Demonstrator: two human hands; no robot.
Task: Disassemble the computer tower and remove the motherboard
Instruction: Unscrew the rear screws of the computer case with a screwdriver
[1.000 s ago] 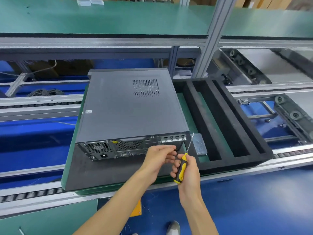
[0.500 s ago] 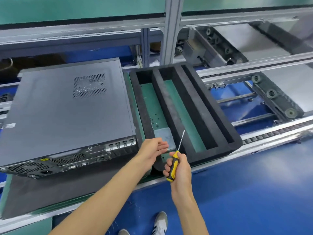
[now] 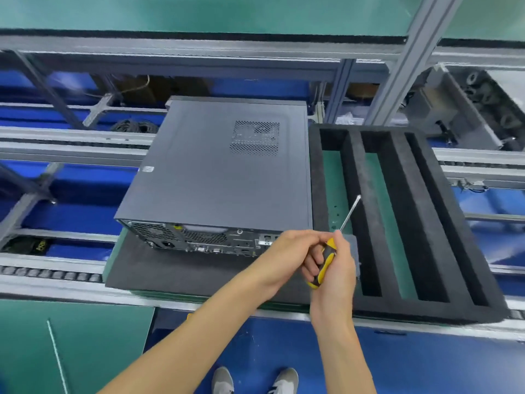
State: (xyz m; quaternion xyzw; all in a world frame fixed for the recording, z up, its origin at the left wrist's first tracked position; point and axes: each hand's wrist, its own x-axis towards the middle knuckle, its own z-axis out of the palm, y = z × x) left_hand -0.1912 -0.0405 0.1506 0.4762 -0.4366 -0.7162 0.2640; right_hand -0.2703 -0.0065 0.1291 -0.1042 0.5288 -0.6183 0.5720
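The right hand (image 3: 335,268) gripped the yellow-and-black handle of a screwdriver (image 3: 326,260), its thin shaft pointing up and away over the foam tray (image 3: 412,223). The left hand (image 3: 298,251) had its fingers curled round the same handle, just in front of the computer tower's rear panel. The computer tower (image 3: 224,177) lay on its side, cover on, on a dark mat (image 3: 170,271) on the counter (image 3: 71,285), with the black slotted tray just beside it on the right.
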